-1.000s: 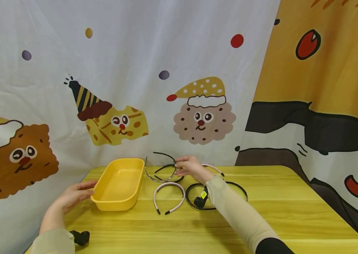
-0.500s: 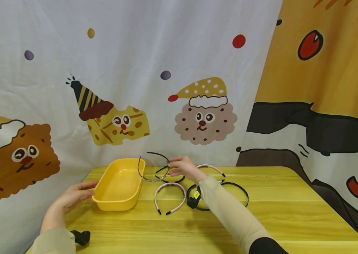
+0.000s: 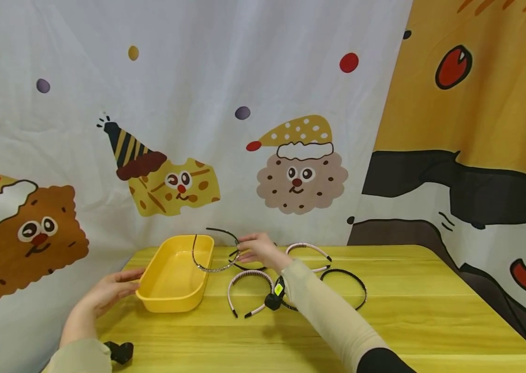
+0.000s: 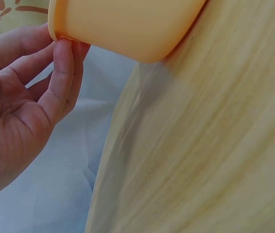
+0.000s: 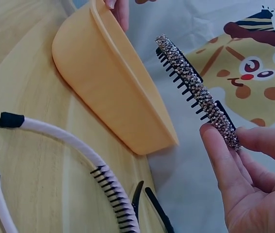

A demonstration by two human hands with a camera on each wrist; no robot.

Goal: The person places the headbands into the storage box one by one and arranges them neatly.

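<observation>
My right hand (image 3: pixel 263 250) pinches a glittery headband (image 5: pixel 195 87) with black teeth between thumb and fingers. The headband is raised, its open ends upward in the head view, and its left part overlaps the right rim of a yellow plastic basin (image 3: pixel 174 305). At the basin's left side, my left hand (image 3: pixel 106 292) holds the rim; the left wrist view shows thumb and fingers (image 4: pixel 63 63) at that rim. Just below my right hand lies a pink toothed headband (image 3: pixel 250 273) on the table. A black headband (image 3: pixel 244 268) behind it is partly hidden by my right hand.
Another pink headband (image 3: pixel 308 245) lies at the back of the wooden table (image 3: pixel 412 311). Black headbands (image 3: pixel 358 280) to the right are partly covered by my right sleeve. A curtain (image 3: pixel 188 77) with cartoon prints hangs behind the table.
My right hand has moved left with the glittery headband, from beside the basin to over its right rim. My left hand and the basin stay in place.
</observation>
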